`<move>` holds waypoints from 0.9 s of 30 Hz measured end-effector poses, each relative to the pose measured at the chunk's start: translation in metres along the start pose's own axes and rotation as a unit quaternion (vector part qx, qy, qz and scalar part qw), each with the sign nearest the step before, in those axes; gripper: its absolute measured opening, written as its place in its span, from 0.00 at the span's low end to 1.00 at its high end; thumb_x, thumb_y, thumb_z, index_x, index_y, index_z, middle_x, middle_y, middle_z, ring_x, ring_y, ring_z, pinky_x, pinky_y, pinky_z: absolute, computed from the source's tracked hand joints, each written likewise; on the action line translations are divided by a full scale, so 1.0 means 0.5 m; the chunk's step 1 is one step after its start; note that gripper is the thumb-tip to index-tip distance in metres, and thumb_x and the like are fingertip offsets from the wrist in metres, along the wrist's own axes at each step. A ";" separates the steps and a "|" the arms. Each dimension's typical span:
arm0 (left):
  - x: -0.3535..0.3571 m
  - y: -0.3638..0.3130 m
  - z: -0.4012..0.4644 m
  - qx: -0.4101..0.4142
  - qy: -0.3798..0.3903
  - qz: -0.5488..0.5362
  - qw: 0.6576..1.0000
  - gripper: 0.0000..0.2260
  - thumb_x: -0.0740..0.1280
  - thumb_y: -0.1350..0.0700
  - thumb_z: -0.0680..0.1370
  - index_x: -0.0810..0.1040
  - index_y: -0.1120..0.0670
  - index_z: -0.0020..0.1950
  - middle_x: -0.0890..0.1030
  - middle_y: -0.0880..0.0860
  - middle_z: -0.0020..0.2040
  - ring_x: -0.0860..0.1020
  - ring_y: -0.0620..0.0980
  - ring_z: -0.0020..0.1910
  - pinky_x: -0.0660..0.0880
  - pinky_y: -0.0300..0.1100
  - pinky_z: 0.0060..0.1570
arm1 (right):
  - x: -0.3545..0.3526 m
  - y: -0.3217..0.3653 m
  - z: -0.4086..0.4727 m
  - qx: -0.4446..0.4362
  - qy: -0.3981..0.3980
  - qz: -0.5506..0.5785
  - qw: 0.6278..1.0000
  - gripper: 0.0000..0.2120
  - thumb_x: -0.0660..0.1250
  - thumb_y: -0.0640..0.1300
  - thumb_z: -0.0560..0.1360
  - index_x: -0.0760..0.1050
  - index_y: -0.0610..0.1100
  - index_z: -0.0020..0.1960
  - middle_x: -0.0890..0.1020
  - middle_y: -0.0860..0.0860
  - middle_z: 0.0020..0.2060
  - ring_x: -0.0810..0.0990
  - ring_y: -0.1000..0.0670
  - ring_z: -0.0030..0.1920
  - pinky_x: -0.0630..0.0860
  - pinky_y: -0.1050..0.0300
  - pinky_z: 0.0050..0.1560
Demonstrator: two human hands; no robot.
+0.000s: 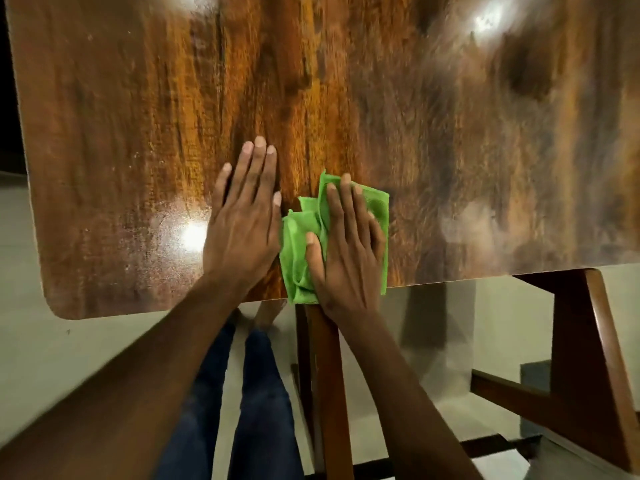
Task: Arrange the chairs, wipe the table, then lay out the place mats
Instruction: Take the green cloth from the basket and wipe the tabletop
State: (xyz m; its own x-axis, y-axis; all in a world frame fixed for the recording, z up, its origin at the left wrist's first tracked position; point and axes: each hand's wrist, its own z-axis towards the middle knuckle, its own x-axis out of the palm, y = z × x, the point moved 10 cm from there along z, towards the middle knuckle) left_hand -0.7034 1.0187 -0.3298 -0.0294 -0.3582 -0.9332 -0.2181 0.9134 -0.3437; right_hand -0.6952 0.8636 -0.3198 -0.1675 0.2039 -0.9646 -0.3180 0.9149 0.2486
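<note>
Looks like a home dining area: glossy wooden table [311,98], wooden chair frames [585,358] tucked alongside, pale tiled floor [69,358] below.

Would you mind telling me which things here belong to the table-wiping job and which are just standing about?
In the job:
- green cloth, pressed flat under the right hand
- wooden table, being wiped
- left hand, resting flat on the table beside the cloth

Just there:
- wooden chair at the near edge, right of the person
- pale floor
</note>
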 end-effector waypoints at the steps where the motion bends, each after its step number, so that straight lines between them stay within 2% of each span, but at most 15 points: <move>1: -0.003 -0.002 -0.001 0.003 -0.005 -0.006 1.000 0.27 0.45 0.51 0.89 0.48 0.57 0.87 0.48 0.54 0.88 0.45 0.49 0.87 0.48 0.53 0.85 | -0.003 0.002 0.022 -0.009 -0.010 -0.003 1.000 0.34 0.57 0.55 0.85 0.53 0.44 0.87 0.52 0.48 0.87 0.49 0.50 0.86 0.54 0.46 0.84; 7: -0.008 -0.007 0.003 -0.010 0.004 0.028 1.000 0.27 0.50 0.53 0.89 0.46 0.56 0.88 0.46 0.53 0.88 0.43 0.49 0.87 0.47 0.53 0.85 | -0.035 -0.008 0.250 -0.066 -0.055 -0.022 0.996 0.32 0.53 0.56 0.87 0.56 0.43 0.86 0.57 0.46 0.86 0.54 0.48 0.86 0.56 0.47 0.83; 10: -0.005 -0.008 0.004 -0.014 0.009 0.032 0.999 0.28 0.50 0.53 0.89 0.45 0.56 0.88 0.45 0.53 0.88 0.43 0.49 0.87 0.48 0.54 0.85 | -0.044 -0.006 0.292 -0.072 -0.065 -0.029 0.995 0.32 0.53 0.57 0.86 0.56 0.41 0.86 0.58 0.45 0.85 0.55 0.48 0.86 0.57 0.48 0.83; 15: 0.005 -0.006 0.003 -0.010 0.009 0.045 0.999 0.27 0.47 0.52 0.89 0.45 0.56 0.88 0.45 0.54 0.88 0.43 0.49 0.87 0.49 0.54 0.85 | -0.035 -0.040 0.193 -0.056 -0.045 -0.010 0.997 0.33 0.54 0.54 0.87 0.52 0.39 0.86 0.53 0.43 0.86 0.50 0.47 0.86 0.54 0.45 0.84; 21: 0.006 -0.007 0.004 -0.008 0.012 0.057 0.998 0.28 0.47 0.53 0.89 0.44 0.57 0.87 0.45 0.55 0.88 0.43 0.51 0.87 0.50 0.55 0.85 | -0.031 -0.106 0.005 -0.016 0.017 -0.005 1.000 0.34 0.58 0.51 0.85 0.50 0.42 0.87 0.50 0.47 0.87 0.48 0.48 0.87 0.56 0.42 0.84; 27: 0.011 -0.009 0.004 -0.009 0.011 0.077 0.997 0.27 0.49 0.54 0.89 0.45 0.58 0.87 0.46 0.56 0.88 0.43 0.51 0.87 0.49 0.55 0.85 | -0.029 -0.109 0.059 -0.017 0.000 -0.022 1.000 0.35 0.58 0.52 0.84 0.50 0.42 0.87 0.50 0.46 0.87 0.48 0.49 0.87 0.55 0.44 0.84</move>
State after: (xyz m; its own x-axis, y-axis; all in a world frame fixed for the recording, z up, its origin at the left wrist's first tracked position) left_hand -0.7006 1.0131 -0.3336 -0.0845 -0.2176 -0.9724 -0.2270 0.9544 -0.1938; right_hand -0.6478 0.8213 -0.3217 -0.1528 0.1641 -0.9745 -0.3570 0.9104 0.2093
